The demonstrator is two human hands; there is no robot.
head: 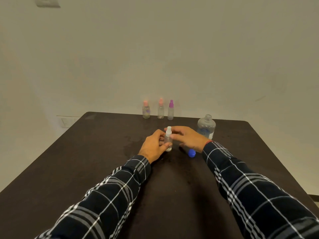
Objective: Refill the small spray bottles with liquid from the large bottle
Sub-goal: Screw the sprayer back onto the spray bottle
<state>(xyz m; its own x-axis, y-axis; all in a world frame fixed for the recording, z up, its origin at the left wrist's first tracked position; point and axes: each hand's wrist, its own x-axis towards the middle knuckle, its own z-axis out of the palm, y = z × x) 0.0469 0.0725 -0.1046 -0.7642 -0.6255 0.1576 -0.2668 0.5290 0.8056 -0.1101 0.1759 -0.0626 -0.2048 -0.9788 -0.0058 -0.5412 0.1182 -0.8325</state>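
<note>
A small clear spray bottle with a white top point(168, 139) stands upright at the middle of the dark table point(86, 161). My left hand point(153, 146) grips its body from the left. My right hand point(186, 137) pinches its white spray head from the right. The large clear bottle point(206, 126) stands uncapped to the right, behind my right hand. Its blue cap point(191, 153) lies on the table under my right wrist. Three more small spray bottles stand in a row at the far edge: two with pink tops point(146, 110) point(160, 109) and one with a purple top point(170, 110).
A damp patch point(133, 144) shows on the table left of my hands. A pale wall rises right behind the far edge of the table. Light switches point(66, 121) sit on the wall at the left.
</note>
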